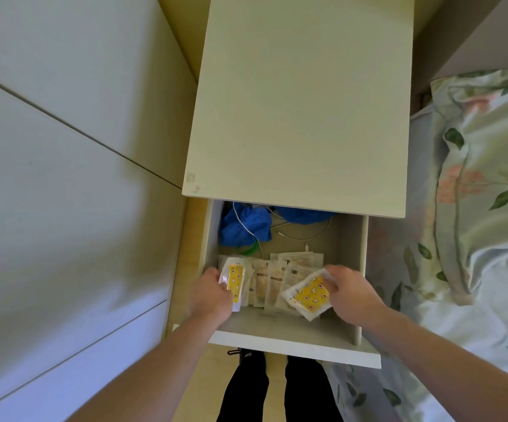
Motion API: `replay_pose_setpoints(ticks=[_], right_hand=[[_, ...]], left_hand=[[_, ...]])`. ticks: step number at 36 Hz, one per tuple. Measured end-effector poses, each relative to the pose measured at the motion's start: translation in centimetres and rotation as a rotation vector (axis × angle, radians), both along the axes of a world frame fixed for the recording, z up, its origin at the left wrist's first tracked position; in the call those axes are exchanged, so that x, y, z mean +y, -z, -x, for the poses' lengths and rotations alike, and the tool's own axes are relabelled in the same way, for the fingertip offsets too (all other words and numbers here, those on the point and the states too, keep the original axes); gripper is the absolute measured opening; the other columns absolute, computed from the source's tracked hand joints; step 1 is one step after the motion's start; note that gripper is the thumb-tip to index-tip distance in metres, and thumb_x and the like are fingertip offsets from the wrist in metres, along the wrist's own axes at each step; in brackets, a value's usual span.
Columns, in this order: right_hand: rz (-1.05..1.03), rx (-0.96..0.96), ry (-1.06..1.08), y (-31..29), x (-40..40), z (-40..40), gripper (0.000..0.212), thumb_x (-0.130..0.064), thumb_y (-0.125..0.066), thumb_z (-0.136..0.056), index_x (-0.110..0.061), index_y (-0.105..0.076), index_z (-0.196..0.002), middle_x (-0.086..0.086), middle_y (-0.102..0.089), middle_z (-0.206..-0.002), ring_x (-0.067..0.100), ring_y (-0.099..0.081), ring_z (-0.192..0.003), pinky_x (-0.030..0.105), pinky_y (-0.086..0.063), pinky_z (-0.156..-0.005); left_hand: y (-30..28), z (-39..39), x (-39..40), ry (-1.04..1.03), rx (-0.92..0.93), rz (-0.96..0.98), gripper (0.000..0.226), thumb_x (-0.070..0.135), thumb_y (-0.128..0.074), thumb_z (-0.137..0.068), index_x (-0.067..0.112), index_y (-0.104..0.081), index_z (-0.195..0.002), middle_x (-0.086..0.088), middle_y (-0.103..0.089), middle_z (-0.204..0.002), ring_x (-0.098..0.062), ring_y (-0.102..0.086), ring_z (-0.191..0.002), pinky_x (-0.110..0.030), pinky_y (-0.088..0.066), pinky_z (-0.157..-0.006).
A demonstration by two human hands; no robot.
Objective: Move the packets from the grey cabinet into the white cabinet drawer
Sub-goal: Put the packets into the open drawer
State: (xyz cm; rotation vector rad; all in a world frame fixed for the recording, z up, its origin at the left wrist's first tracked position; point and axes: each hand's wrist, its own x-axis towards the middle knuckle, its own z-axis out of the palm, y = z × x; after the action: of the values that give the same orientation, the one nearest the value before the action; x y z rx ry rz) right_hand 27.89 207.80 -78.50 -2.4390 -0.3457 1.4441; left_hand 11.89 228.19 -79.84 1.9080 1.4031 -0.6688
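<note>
The white cabinet's drawer (295, 348) stands pulled open below its top (301, 102). Several beige packets (272, 281) lie in a row across the drawer floor. My left hand (211, 295) grips a white packet with a yellow label (235, 280) at the drawer's left side, held nearly on edge. Over the right part of the drawer, my right hand (351, 295) pinches a second yellow-labelled packet (309, 295), which is tilted above the beige ones. The grey cabinet is not in view.
A blue cloth (243, 225) and a white cable (304, 236) fill the drawer's back. Pale wardrobe doors (64, 178) run along the left. A bed with floral bedding (475, 208) lies close on the right. My legs in black trousers (274, 391) stand under the drawer front.
</note>
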Motion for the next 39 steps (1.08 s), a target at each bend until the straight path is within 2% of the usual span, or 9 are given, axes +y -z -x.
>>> replay_pose_setpoints(ticks=[5, 10, 14, 21, 26, 29, 32, 35, 39], right_hand=[[0.145, -0.002, -0.369, 1.5, 1.8, -0.3, 0.044, -0.009, -0.059, -0.094, -0.03, -0.057, -0.133, -0.002, -0.062, -0.124, 0.018, -0.062, -0.101, 0.031, -0.057, -0.086], [0.19, 0.005, -0.49, 3.0, 3.1, 0.1, 0.052, -0.005, -0.063, -0.09, -0.028, -0.056, -0.136, -0.001, -0.062, -0.126, 0.019, -0.063, -0.105, 0.034, -0.056, -0.093], [0.193, 0.006, -0.508, 3.9, 3.5, 0.9, 0.055, -0.01, -0.067, -0.088, -0.028, -0.052, -0.138, 0.0, -0.061, -0.128, 0.021, -0.061, -0.112, 0.038, -0.053, -0.098], [0.146, -0.036, -0.394, 4.2, 2.8, 2.1, 0.083, -0.003, -0.066, -0.086, -0.027, -0.028, -0.155, 0.001, -0.042, -0.151, 0.025, -0.043, -0.136, 0.041, -0.044, -0.111], [0.133, -0.047, -0.369, 3.9, 2.0, 2.5, 0.092, 0.004, -0.063, -0.086, -0.026, -0.016, -0.159, 0.001, -0.015, -0.166, 0.03, -0.015, -0.153, 0.042, -0.027, -0.121], [0.108, -0.048, -0.329, 3.7, 1.6, 2.7, 0.091, 0.005, -0.062, -0.086, -0.028, -0.018, -0.159, -0.001, -0.013, -0.167, 0.027, -0.016, -0.153, 0.04, -0.027, -0.121], [0.088, -0.041, -0.297, 3.6, 1.3, 2.9, 0.092, 0.008, -0.06, -0.086, -0.03, -0.02, -0.159, -0.002, -0.011, -0.167, 0.025, -0.016, -0.153, 0.038, -0.027, -0.12], [0.07, -0.019, -0.277, 3.7, 1.1, 3.1, 0.09, 0.009, -0.058, -0.086, -0.03, -0.021, -0.158, -0.002, -0.01, -0.167, 0.024, -0.016, -0.153, 0.037, -0.027, -0.121], [0.046, 0.027, -0.243, 3.8, 0.8, 3.3, 0.088, 0.008, -0.055, -0.087, -0.032, -0.022, -0.159, -0.005, -0.009, -0.167, 0.023, -0.015, -0.153, 0.036, -0.025, -0.121]], left_hand=[[0.4, -0.9, -0.8, 0.309, 0.123, -0.03, 0.032, 0.014, -0.062, -0.095, 0.013, -0.052, -0.125, -0.009, -0.07, -0.112, -0.029, -0.068, -0.096, -0.031, -0.048, -0.062], [1.8, -1.3, -0.7, 0.366, 0.175, -0.084, 0.036, 0.013, -0.066, -0.092, 0.013, -0.051, -0.125, -0.008, -0.07, -0.112, -0.028, -0.07, -0.099, -0.032, -0.054, -0.069], [2.3, -1.5, -0.1, 0.623, 0.295, -0.11, 0.026, 0.012, -0.067, -0.092, 0.012, -0.062, -0.118, -0.007, -0.071, -0.114, -0.025, -0.07, -0.104, -0.03, -0.058, -0.08], [2.8, -2.4, 0.2, 0.918, 0.444, -0.11, 0.023, 0.014, -0.056, -0.1, 0.013, -0.065, -0.122, -0.003, -0.067, -0.119, -0.019, -0.066, -0.11, -0.028, -0.053, -0.081], [2.9, -2.9, -0.4, 1.083, 0.299, -0.092, 0.028, 0.017, -0.062, -0.096, 0.012, -0.064, -0.124, -0.007, -0.066, -0.12, -0.021, -0.065, -0.108, -0.033, -0.056, -0.087], [3.3, -2.3, -0.7, 1.199, 0.126, -0.001, 0.049, 0.006, -0.061, -0.091, 0.012, -0.053, -0.139, -0.01, -0.048, -0.145, -0.028, -0.054, -0.124, -0.043, -0.051, -0.102], [4.2, -1.5, -0.5, 1.278, 0.16, 0.082, 0.072, 0.006, -0.06, -0.091, 0.017, -0.03, -0.155, -0.005, -0.009, -0.167, -0.031, -0.019, -0.151, -0.051, -0.029, -0.121], [4.5, -1.1, -0.1, 1.275, 0.288, 0.148, 0.082, 0.01, -0.054, -0.095, 0.02, -0.008, -0.161, -0.002, 0.012, -0.169, -0.028, 0.003, -0.156, -0.051, -0.016, -0.125], [4.8, -0.9, 0.0, 1.062, 0.413, 0.325, 0.085, 0.015, -0.044, -0.096, 0.022, 0.013, -0.16, -0.001, 0.03, -0.163, -0.025, 0.015, -0.155, -0.052, -0.01, -0.126]])
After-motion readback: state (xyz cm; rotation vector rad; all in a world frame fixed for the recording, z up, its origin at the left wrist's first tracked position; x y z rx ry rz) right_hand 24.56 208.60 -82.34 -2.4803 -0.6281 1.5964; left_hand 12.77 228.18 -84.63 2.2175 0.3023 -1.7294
